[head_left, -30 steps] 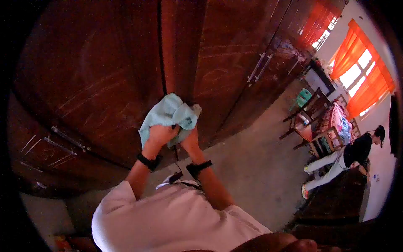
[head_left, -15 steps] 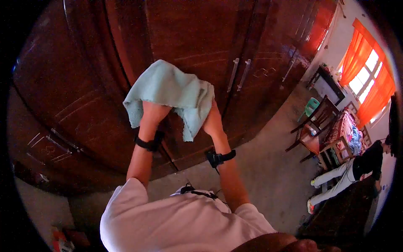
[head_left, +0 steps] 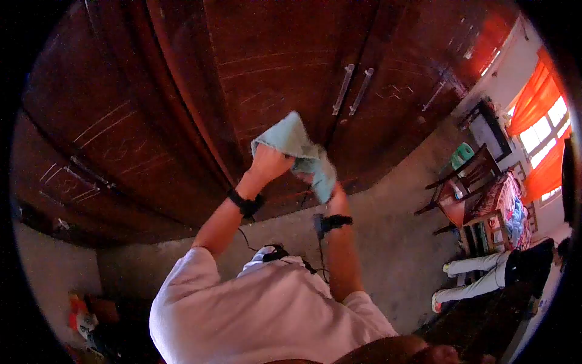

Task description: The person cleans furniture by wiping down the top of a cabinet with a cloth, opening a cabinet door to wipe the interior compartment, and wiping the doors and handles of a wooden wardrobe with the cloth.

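A light green cloth (head_left: 290, 136) is bunched between my two hands in front of a dark brown wooden wardrobe (head_left: 260, 73). My left hand (head_left: 270, 162) is closed on the cloth's left side, its fingertips hidden under the fabric. On the other side my right hand (head_left: 330, 187) grips the cloth's right end, partly covered by it and blurred. A black strap (head_left: 245, 203) circles my left wrist, and another black band with a small device (head_left: 330, 223) is on my right wrist.
Metal handles (head_left: 344, 90) stick out from the wardrobe doors. To the right are a wooden chair (head_left: 467, 176), a green plastic stool (head_left: 462, 155) and a bed (head_left: 512, 200). A person in light trousers (head_left: 479, 276) stands at the lower right. Orange curtains (head_left: 536, 103) flank a window.
The cloth, spread wide before, is now gathered into a smaller bunch. My left hand has moved right and closer to my right hand, and both are slightly lower relative to the doors.
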Tool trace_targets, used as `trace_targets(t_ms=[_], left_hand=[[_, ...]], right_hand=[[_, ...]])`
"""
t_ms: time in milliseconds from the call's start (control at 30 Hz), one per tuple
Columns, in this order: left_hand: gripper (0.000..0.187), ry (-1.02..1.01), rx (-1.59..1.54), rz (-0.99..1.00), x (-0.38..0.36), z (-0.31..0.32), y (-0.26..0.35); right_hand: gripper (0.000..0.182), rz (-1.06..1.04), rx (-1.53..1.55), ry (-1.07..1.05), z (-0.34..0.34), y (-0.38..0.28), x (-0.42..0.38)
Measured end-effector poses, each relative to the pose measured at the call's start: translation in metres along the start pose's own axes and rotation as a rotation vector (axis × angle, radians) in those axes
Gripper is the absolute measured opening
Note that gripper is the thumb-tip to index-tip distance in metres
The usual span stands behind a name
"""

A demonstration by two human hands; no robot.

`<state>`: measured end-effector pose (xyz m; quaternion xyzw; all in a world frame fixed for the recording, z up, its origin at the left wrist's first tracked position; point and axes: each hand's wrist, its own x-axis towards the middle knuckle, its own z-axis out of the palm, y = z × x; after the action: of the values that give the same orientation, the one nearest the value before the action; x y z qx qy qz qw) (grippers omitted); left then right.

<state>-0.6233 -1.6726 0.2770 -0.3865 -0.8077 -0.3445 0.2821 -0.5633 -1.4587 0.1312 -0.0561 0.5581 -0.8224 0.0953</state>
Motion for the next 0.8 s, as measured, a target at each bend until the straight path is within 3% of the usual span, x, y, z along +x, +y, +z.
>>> trace_targets(t_ms=[67,100,167,233,267,300,400,467,533,567,633,700,733,767,800], left_hand=[[0.045,0.054,-0.038,0.000,0.027,-0.020,0.004],[0.040,0.103,-0.087,0.012,0.042,-0.027,0.007],[0.033,0.218,-0.217,0.039,0.084,-0.035,0.010],[0.027,0.187,-0.344,0.145,0.118,-0.048,0.020],[0.027,0.185,-0.346,0.133,0.130,-0.047,0.023],[0.025,0.112,-0.352,0.092,0.143,-0.042,0.027],[0.023,-0.018,-0.327,-0.019,0.168,-0.021,0.044],[0.022,-0.076,-0.299,-0.104,0.172,-0.007,0.059],[0.022,-0.143,-0.071,-0.110,0.172,-0.005,0.069],[0.022,-0.158,-0.075,-0.129,0.172,-0.010,0.068],[0.022,-0.265,0.072,-0.016,0.172,-0.022,0.065],[0.017,0.224,-0.263,-0.080,0.168,-0.055,0.081],[0.017,0.394,-0.595,-0.137,0.165,-0.065,0.076],[0.019,0.486,-0.649,-0.167,0.156,-0.089,0.067],[0.018,0.705,-0.767,-0.184,0.149,-0.108,0.079]], right_hand=[[0.046,-0.180,-0.741,0.336,-0.005,-0.048,-0.002],[0.045,-0.250,-0.796,0.443,-0.008,-0.068,0.001],[0.043,-0.461,-0.528,0.559,-0.007,-0.117,0.012],[0.041,-0.663,0.038,0.445,0.008,-0.179,0.021],[0.042,-0.663,0.544,0.289,0.040,-0.224,0.019],[0.041,-0.707,0.497,0.218,0.048,-0.248,0.022],[0.043,-0.875,0.092,0.032,0.063,-0.290,0.019],[0.046,-0.941,0.074,0.172,0.067,-0.295,0.012],[0.054,-0.992,0.062,0.304,0.072,-0.297,0.012],[0.053,-0.726,-0.229,0.603,0.076,-0.298,0.018],[0.059,-0.677,-1.018,0.631,0.075,-0.283,0.031],[0.062,-0.757,-1.155,0.632,0.052,-0.263,0.060],[0.063,-0.769,-1.198,0.656,0.045,-0.254,0.068],[0.064,-0.736,-1.179,0.730,0.057,-0.247,0.073],[0.063,-0.767,-1.197,0.782,0.062,-0.231,0.078]])
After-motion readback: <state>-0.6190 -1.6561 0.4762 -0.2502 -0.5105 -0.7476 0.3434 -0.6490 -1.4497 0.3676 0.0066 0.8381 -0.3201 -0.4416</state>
